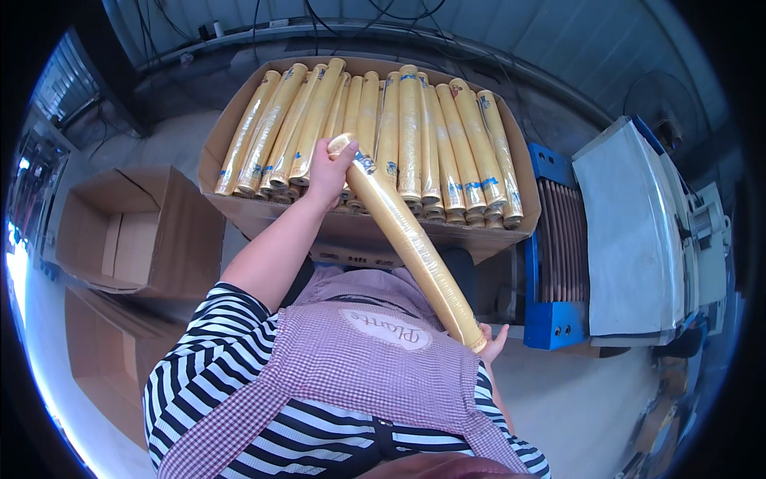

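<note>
"What's leftmost?"
"An open box [187,219], then the left hand [325,172], closed around the upper end of a yellow roll [410,242]."
"And the roll?"
"Slanting before a big box [479,243] of rolls [409,144]. The right hand [493,342] meets its lower end, fingers partly spread; its grip I can't tell."

White glare floods the warped left edge

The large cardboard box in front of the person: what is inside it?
Yellow wrapped rolls lie side by side in the box, more roll ends showing below. Its covered bottom cannot be seen.
</note>
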A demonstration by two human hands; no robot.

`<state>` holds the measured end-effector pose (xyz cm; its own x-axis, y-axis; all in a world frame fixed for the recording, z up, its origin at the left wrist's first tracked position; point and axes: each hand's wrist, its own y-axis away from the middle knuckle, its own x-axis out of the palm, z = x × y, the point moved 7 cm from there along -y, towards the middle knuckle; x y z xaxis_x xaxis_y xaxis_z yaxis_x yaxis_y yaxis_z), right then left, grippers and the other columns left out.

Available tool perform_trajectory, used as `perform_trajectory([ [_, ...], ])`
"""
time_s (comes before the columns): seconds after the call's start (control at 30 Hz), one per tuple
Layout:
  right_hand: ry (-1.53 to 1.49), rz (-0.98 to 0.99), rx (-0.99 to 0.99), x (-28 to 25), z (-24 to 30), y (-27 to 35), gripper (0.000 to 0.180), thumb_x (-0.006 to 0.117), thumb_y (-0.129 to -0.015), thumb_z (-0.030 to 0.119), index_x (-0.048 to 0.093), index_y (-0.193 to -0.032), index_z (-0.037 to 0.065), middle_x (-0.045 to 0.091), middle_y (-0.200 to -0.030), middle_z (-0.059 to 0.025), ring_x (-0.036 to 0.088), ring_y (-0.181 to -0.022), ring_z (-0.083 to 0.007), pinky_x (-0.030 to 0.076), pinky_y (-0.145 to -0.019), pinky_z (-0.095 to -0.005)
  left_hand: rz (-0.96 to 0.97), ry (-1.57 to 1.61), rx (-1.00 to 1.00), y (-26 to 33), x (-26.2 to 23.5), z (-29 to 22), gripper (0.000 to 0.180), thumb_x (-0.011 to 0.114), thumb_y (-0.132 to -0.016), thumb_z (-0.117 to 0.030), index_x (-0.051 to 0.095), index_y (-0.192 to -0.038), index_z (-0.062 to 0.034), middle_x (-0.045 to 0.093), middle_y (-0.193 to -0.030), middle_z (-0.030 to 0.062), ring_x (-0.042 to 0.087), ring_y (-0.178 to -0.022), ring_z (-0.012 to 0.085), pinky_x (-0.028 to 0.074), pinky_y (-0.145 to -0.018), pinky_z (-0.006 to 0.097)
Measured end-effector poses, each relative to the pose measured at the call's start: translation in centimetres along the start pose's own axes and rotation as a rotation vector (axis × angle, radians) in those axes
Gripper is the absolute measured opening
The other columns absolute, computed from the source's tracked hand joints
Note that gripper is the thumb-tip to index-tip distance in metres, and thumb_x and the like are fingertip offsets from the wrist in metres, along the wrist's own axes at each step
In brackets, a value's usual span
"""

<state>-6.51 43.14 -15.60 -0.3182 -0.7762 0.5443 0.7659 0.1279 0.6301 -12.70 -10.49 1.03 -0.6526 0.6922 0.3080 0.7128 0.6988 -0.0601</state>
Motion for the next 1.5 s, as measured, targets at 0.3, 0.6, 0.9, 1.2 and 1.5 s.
perform_trajectory([
  [0.3,-0.175,0.160,-0.060,20.7,-0.3,0.9,0.063,0.046,-0.091,0.070,0.052,-0.067,0.012,0.061,-0.079,-0.0030,0.062,-0.079,-0.0195,0.051,-0.075,-0.0317,0.244,0.276,-0.166,8.3,11.7,-2.0,0.087,0.073,-0.084,-0.005,0.016,-0.149,-0.0140,0.048,-0.130,0.0118,0.052,-0.119,0.0259,0.047,-0.102,0.042],
  [0.6,0.229,0.477,0.068,23.0,-2.4,-3.2,0.065,0.039,-0.102,0.055,0.047,-0.135,0.000,0.056,-0.131,-0.0182,0.054,-0.123,-0.0301,0.041,-0.103,-0.0409,0.130,-0.220,-0.339,-1.4,5.3,3.7,0.114,0.083,-0.076,-0.014,0.002,-0.156,-0.0048,0.048,-0.137,0.0282,0.056,-0.121,0.0333,0.051,-0.098,0.042],
  [0.9,0.310,0.364,-0.048,14.7,-3.5,-3.1,0.025,0.050,-0.101,0.019,0.056,-0.119,0.002,0.066,-0.107,-0.0159,0.066,-0.098,-0.0256,0.053,-0.087,-0.0375,0.614,-1.684,0.052,-4.7,-0.4,8.3,0.117,0.087,-0.069,-0.033,0.013,-0.158,-0.0160,0.005,-0.161,0.0267,0.029,-0.143,0.0418,0.029,-0.118,0.043],
  [1.2,0.387,0.352,-0.055,14.5,-3.0,-3.2,0.025,0.052,-0.101,0.017,0.054,-0.120,0.001,0.065,-0.106,-0.0137,0.064,-0.097,-0.0227,0.052,-0.087,-0.0353,0.509,-1.784,0.036,-6.2,-2.1,9.9,0.106,0.085,-0.073,-0.032,0.020,-0.156,-0.0230,0.014,-0.160,0.0235,0.059,-0.115,0.0421,0.050,-0.100,0.044],
  [1.5,0.247,0.383,-0.053,14.3,-3.0,-3.6,0.025,0.051,-0.102,0.017,0.054,-0.122,0.002,0.066,-0.108,-0.0160,0.066,-0.102,-0.0260,0.053,-0.090,-0.0378,0.333,-1.541,0.044,-2.0,-3.3,5.3,0.081,0.077,-0.081,-0.029,0.037,-0.149,-0.0130,0.031,-0.155,0.0238,0.056,-0.122,0.0389,0.048,-0.100,0.045],
])
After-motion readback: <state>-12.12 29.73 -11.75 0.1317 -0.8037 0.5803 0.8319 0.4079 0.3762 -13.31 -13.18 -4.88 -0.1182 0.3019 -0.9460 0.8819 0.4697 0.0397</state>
